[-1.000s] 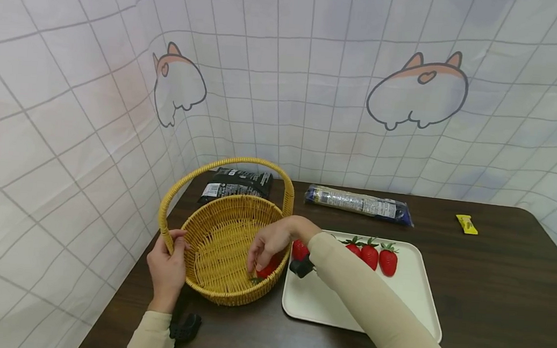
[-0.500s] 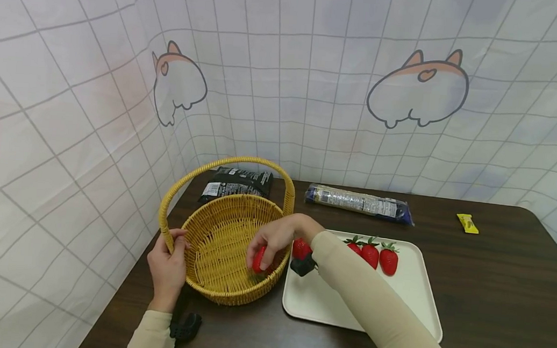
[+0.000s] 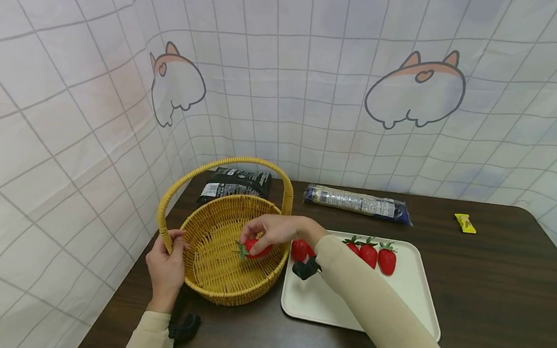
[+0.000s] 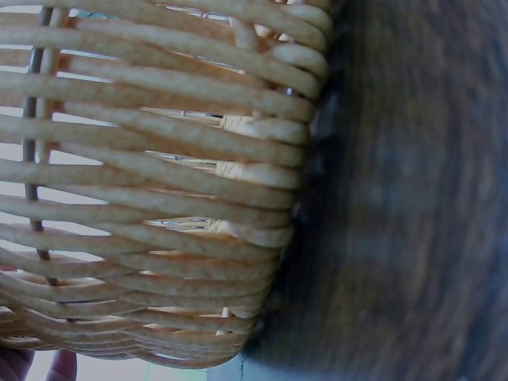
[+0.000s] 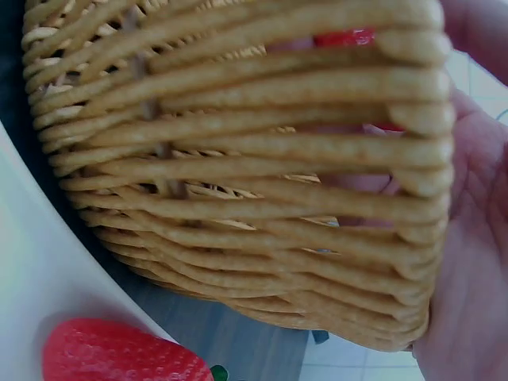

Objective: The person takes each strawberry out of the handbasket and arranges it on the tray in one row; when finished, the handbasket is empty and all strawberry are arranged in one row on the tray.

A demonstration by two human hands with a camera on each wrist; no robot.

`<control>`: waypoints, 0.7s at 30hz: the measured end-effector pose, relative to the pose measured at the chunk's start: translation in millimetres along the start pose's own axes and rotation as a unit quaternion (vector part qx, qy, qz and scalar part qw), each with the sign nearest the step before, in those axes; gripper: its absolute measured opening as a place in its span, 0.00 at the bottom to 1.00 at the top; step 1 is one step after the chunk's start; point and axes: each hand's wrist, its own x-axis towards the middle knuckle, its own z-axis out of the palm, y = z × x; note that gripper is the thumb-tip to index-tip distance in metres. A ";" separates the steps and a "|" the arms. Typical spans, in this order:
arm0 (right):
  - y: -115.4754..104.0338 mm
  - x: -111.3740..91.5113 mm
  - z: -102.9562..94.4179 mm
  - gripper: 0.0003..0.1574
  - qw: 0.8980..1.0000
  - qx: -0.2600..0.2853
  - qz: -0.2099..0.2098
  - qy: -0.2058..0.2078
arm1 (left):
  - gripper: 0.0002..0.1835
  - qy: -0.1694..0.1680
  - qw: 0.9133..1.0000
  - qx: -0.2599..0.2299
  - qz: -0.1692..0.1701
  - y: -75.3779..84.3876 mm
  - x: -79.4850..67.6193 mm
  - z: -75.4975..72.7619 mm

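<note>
A yellow wicker basket (image 3: 229, 298) with a tall arched handle stands on the dark table. My left hand (image 3: 165, 267) grips the foot of its handle on the left; in the left wrist view, fingertips (image 4: 62, 367) show past the woven wall (image 4: 159, 171). Reaching over the right rim, my right hand (image 3: 276, 230) pinches a red strawberry (image 3: 256, 248) inside the basket, leaves toward the left. The right wrist view sees this hand (image 5: 480, 222) behind the weave, with only slivers of red between the strands. To the right, several strawberries (image 3: 386, 261) lie on a white tray (image 3: 319, 309).
Behind the basket lies a black packet (image 3: 239, 181). A long clear-and-blue package (image 3: 358, 203) rests at the back of the table, and a small yellow wrapped candy (image 3: 465, 223) farther right. A grid-patterned curtain (image 3: 331, 118) closes off the back and left.
My right hand has shifted slightly left within the basket, and the strawberry has come up from near the right wall and turned sideways. The left hand keeps its hold on the handle.
</note>
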 end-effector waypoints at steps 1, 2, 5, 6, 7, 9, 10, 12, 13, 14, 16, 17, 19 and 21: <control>-0.1 -0.8 1.0 0.16 1.000 -0.010 -0.006 0.011 | 0.07 -0.001 1.000 0.000 -0.001 0.4 -0.2 -0.2; -0.2 -1.4 2.2 0.16 1.000 -0.005 -0.010 0.018 | 0.07 -0.001 1.000 0.000 -0.001 1.0 -0.4 -0.3; -0.9 -3.9 5.8 0.16 0.999 0.004 -0.022 0.047 | 0.07 -0.001 1.000 -0.001 -0.001 3.5 -0.6 -0.5; -1.2 -4.8 6.9 0.16 0.998 0.004 -0.025 0.060 | 0.07 -0.001 1.000 -0.001 -0.001 4.0 -0.5 -0.5; -0.9 -5.5 7.7 0.16 0.997 0.002 -0.030 0.073 | 0.07 -0.001 1.000 -0.001 0.000 4.3 -0.4 -0.2; -1.6 -8.1 9.2 0.15 0.994 -0.006 -0.040 0.097 | 0.07 0.001 1.000 -0.001 0.000 3.5 -0.1 0.1; -2.0 -9.9 9.9 0.14 0.993 -0.010 -0.045 0.110 | 0.07 0.001 1.000 -0.001 0.001 2.5 0.0 0.3; -3.0 -14.1 11.3 0.14 0.990 -0.014 -0.053 0.130 | 0.07 0.002 1.000 0.001 0.003 -2.3 0.7 0.6; -3.6 -16.5 12.1 0.14 0.988 -0.016 -0.056 0.140 | 0.07 0.003 1.000 0.002 0.003 -6.3 1.2 0.7; -4.3 -19.3 13.0 0.14 0.987 -0.022 -0.058 0.151 | 0.07 0.004 1.000 0.001 0.003 -10.7 1.7 0.7; -5.3 -25.2 15.1 0.13 0.982 -0.031 -0.061 0.174 | 0.07 0.007 1.000 0.003 0.002 -20.1 2.5 1.0; -5.6 -28.1 16.2 0.13 0.980 -0.035 -0.064 0.186 | 0.07 0.008 1.000 0.005 0.001 -24.8 2.8 1.1; -5.7 -35.0 18.8 0.13 0.974 -0.035 -0.070 0.212 | 0.07 0.009 1.000 0.007 0.000 -32.2 3.2 1.2; -4.8 -42.7 21.9 0.12 0.969 -0.019 -0.078 0.235 | 0.07 0.007 1.000 0.009 0.000 -35.7 3.2 1.4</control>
